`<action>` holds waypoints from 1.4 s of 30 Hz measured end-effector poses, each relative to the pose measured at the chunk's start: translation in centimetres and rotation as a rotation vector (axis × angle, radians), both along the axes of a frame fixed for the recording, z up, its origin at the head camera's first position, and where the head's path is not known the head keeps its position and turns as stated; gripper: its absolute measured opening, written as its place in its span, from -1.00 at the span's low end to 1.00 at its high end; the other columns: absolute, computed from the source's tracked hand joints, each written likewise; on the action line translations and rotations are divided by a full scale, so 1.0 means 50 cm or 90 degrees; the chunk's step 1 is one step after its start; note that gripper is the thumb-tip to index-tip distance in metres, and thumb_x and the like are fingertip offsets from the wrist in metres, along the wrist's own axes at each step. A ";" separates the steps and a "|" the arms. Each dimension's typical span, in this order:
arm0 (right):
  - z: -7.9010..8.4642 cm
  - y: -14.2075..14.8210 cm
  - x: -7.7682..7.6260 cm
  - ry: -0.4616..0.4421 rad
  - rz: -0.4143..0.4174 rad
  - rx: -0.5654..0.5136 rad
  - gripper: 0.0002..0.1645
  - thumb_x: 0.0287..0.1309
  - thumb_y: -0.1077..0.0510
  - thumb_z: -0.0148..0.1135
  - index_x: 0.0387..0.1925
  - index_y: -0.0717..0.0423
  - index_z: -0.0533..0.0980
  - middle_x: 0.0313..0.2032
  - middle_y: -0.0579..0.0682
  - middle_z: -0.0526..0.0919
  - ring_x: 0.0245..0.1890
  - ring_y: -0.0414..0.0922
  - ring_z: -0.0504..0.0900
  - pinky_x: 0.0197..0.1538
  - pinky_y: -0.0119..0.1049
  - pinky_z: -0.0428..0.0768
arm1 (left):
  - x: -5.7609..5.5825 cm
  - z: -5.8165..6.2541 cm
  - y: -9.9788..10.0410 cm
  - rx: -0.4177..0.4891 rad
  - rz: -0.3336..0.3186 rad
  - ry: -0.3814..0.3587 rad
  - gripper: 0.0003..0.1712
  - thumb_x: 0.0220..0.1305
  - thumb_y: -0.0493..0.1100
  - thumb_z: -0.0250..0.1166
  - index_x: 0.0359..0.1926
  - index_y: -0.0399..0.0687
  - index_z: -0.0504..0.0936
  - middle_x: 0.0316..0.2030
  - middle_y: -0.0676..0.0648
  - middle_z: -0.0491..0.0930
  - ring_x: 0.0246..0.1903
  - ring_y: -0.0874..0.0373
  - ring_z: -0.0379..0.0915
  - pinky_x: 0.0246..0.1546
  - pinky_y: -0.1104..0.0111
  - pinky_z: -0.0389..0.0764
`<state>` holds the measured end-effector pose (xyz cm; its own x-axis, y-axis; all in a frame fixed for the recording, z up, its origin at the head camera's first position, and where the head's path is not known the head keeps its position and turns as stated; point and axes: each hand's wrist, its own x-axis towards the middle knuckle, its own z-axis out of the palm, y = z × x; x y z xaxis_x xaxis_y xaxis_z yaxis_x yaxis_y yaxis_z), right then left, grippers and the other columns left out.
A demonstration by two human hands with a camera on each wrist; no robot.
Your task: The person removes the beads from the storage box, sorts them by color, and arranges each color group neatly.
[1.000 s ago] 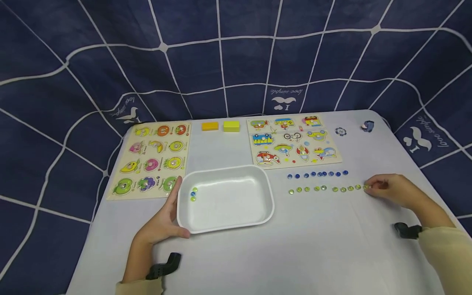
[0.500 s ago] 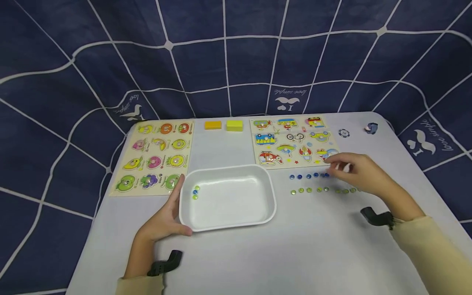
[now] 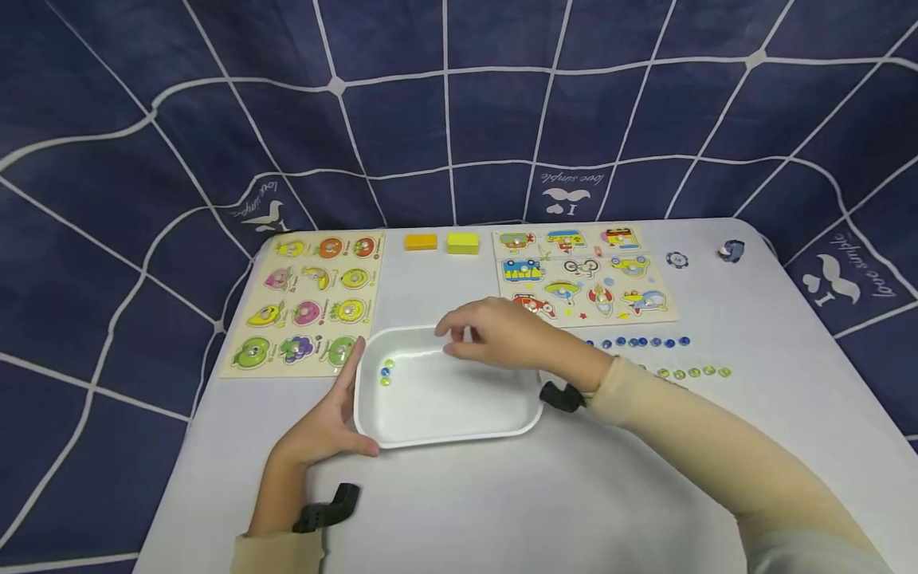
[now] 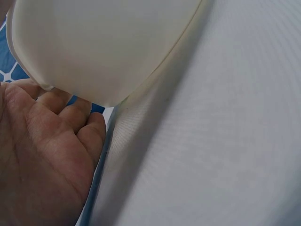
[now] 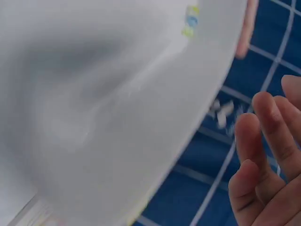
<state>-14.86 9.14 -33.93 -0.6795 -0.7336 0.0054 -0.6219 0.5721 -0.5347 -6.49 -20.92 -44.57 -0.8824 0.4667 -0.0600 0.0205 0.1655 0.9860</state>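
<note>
A white rectangular tray (image 3: pixel 459 438) stands mid-table with two yellow-green glass beads and one blue bead (image 3: pixel 387 372) at its left end. Its left side is held by my left hand (image 3: pixel 323 426), thumb at the near corner and fingers along the outer wall; the left wrist view shows those fingers (image 4: pixel 75 115) bent beside the rim. Over the tray's far side hovers my right hand (image 3: pixel 498 335), fingers loosely bent. No bead shows at its fingertips (image 5: pixel 247 125) in the right wrist view. To the right lie a blue bead row (image 3: pixel 656 342) and a yellow-green bead row (image 3: pixel 694 372), partly behind the right arm.
A fruit puzzle board (image 3: pixel 308 296) lies left of the tray, a vehicle puzzle board (image 3: pixel 582 275) behind it to the right. Orange (image 3: pixel 421 241) and yellow (image 3: pixel 462 243) blocks sit at the back. A round chip (image 3: pixel 677 260) and a small dark figure (image 3: pixel 731 251) lie far right.
My right hand has left the right end of the yellow-green row, where a bead stays lying, and swept left past the blue row to above the tray. The left hand keeps its hold.
</note>
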 end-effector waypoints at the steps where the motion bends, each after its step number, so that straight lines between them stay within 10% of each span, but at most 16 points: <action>1: -0.006 -0.022 -0.003 0.003 0.016 0.012 -0.71 0.17 -0.05 0.23 -0.05 -0.22 0.58 -0.42 -0.38 0.59 -0.50 -0.34 0.51 -0.32 -0.43 0.51 | 0.000 0.000 0.000 -0.002 0.000 0.000 0.69 -0.43 -0.34 0.63 0.45 0.41 -0.46 0.50 0.19 -0.40 0.49 0.02 -0.49 0.24 0.69 0.11; 11: -0.080 -0.151 -0.018 -0.013 0.056 0.133 -0.55 0.16 -0.01 0.25 0.11 -0.14 0.52 -0.52 -0.26 0.56 -0.47 -0.29 0.49 -0.32 -0.39 0.47 | -0.001 -0.001 -0.002 -0.004 -0.008 0.001 0.68 -0.42 -0.32 0.63 0.44 0.45 -0.47 0.49 0.20 -0.42 0.49 0.00 -0.46 0.24 0.66 0.17; 19: -0.112 -0.195 -0.006 0.051 0.070 0.195 -0.60 0.21 -0.01 0.19 0.09 -0.13 0.52 -0.03 -0.16 0.66 0.01 -0.17 0.61 0.11 -0.20 0.54 | -0.002 -0.001 -0.005 0.011 -0.013 0.010 0.69 -0.43 -0.32 0.64 0.45 0.43 -0.46 0.50 0.14 -0.47 0.49 0.03 -0.50 0.26 0.66 0.14; 42: -0.087 -0.186 -0.009 0.073 0.055 0.184 -0.87 0.15 -0.05 0.25 -0.31 -0.14 0.58 -0.51 -0.26 0.59 -0.49 -0.27 0.48 -0.40 -0.36 0.48 | -0.001 0.002 -0.003 0.013 -0.016 0.001 0.67 -0.40 -0.30 0.63 0.44 0.44 -0.47 0.50 0.14 -0.47 0.49 0.00 -0.48 0.26 0.62 0.17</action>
<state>-15.31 -0.19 -38.29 -0.6213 -0.7711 -0.1396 -0.7217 0.6324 -0.2815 -6.54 -21.08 -44.48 -0.8703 0.4900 -0.0490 0.0256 0.1444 0.9892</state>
